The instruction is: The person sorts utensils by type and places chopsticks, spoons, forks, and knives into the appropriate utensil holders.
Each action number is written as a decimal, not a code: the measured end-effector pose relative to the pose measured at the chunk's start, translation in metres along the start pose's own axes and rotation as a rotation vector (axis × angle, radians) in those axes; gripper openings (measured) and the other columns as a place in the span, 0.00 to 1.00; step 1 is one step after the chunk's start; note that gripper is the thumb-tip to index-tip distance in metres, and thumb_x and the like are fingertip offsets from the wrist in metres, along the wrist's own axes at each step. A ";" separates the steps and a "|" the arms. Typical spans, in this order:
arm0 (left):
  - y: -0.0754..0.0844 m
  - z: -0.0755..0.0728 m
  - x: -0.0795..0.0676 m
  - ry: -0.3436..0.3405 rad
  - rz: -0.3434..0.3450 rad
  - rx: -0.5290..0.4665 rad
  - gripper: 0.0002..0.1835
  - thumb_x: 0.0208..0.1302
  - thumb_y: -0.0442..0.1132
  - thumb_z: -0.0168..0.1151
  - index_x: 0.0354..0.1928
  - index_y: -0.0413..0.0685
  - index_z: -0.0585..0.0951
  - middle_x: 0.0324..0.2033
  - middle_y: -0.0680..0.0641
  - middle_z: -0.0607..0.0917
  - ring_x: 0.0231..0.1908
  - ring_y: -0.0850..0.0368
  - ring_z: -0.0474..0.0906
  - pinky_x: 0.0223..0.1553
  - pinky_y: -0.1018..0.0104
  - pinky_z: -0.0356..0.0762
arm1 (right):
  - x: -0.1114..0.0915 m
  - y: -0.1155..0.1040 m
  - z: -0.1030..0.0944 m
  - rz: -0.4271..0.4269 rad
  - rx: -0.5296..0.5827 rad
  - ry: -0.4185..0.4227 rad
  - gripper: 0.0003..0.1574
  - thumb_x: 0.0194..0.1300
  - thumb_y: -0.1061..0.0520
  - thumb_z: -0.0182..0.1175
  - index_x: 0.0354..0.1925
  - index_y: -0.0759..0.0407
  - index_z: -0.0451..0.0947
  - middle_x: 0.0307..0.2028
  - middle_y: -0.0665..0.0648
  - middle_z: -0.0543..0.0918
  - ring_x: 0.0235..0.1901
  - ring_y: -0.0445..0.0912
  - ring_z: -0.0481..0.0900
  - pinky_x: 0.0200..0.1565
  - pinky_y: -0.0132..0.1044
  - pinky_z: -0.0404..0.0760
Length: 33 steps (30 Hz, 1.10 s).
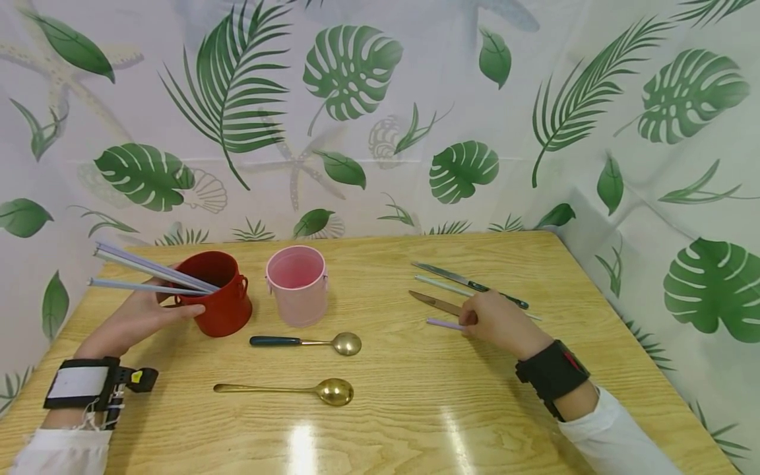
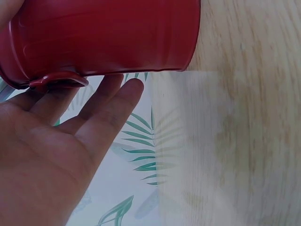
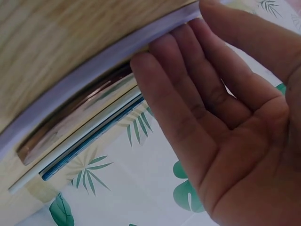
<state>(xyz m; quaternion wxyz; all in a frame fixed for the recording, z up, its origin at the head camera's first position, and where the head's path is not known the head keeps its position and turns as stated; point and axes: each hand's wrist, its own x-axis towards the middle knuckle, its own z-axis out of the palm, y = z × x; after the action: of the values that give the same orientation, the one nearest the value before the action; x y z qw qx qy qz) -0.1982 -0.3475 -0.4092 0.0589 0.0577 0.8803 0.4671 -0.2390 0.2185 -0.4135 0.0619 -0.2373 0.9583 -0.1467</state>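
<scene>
At the left of the table, a small red bucket (image 1: 228, 310) stands in the grip of my left hand (image 1: 139, 316), thumb at the near side of the rim and fingers around the back. Several pale blue and lilac straws (image 1: 148, 267) lean out of it to the left. My right hand (image 1: 501, 323) pinches a purple straw (image 1: 442, 323) lying low over the table; its far end is hidden under the hand. Just beyond lie a brown-looking knife (image 1: 433, 301), partly covered by the hand, a pale green straw (image 1: 442, 285) and a dark-handled knife (image 1: 451, 274).
A pink bucket (image 1: 298, 290) stands right of the red one. In front of the buckets lie a blue-handled spoon (image 1: 320, 342) and a gold spoon (image 1: 285, 389). A leaf-print cloth (image 1: 380, 185) hangs behind the wooden table (image 1: 404, 422).
</scene>
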 end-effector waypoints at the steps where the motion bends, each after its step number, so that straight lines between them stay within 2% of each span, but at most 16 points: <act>1: 0.000 0.000 0.000 0.001 -0.001 0.002 0.48 0.62 0.49 0.67 0.75 0.38 0.52 0.69 0.29 0.61 0.66 0.26 0.52 0.57 0.23 0.58 | 0.000 0.000 0.000 0.002 0.000 0.001 0.03 0.54 0.61 0.72 0.30 0.59 0.87 0.22 0.51 0.83 0.21 0.41 0.74 0.24 0.37 0.77; 11: 0.001 0.000 -0.001 0.006 0.019 0.000 0.46 0.62 0.48 0.67 0.74 0.38 0.55 0.68 0.30 0.63 0.66 0.26 0.53 0.57 0.24 0.60 | 0.000 0.003 0.002 -0.003 0.013 0.009 0.05 0.54 0.67 0.69 0.29 0.58 0.86 0.24 0.53 0.84 0.23 0.42 0.76 0.26 0.39 0.79; 16: 0.002 0.000 -0.001 0.008 0.017 0.002 0.46 0.61 0.49 0.68 0.73 0.37 0.54 0.68 0.29 0.62 0.66 0.24 0.52 0.57 0.22 0.59 | 0.000 0.004 0.003 -0.001 0.022 0.010 0.06 0.55 0.68 0.68 0.29 0.58 0.86 0.23 0.52 0.83 0.23 0.42 0.75 0.26 0.38 0.78; 22: 0.002 0.001 -0.001 0.009 0.009 -0.006 0.45 0.61 0.49 0.68 0.73 0.38 0.56 0.68 0.30 0.64 0.66 0.29 0.54 0.59 0.22 0.55 | 0.001 0.004 0.003 -0.011 0.012 0.009 0.07 0.55 0.68 0.67 0.28 0.58 0.85 0.23 0.52 0.83 0.22 0.42 0.75 0.25 0.38 0.78; 33: 0.000 0.000 0.000 0.002 0.023 -0.007 0.46 0.62 0.47 0.67 0.74 0.37 0.54 0.69 0.29 0.62 0.65 0.27 0.53 0.57 0.23 0.58 | 0.001 0.005 0.001 -0.032 0.009 0.002 0.06 0.55 0.68 0.68 0.28 0.58 0.86 0.23 0.52 0.83 0.22 0.41 0.74 0.25 0.38 0.77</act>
<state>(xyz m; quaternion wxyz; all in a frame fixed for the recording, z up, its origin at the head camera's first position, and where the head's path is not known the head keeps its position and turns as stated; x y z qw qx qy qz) -0.1981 -0.3473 -0.4094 0.0529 0.0669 0.8781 0.4708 -0.2413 0.2219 -0.4163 0.0598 -0.2520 0.9538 -0.1519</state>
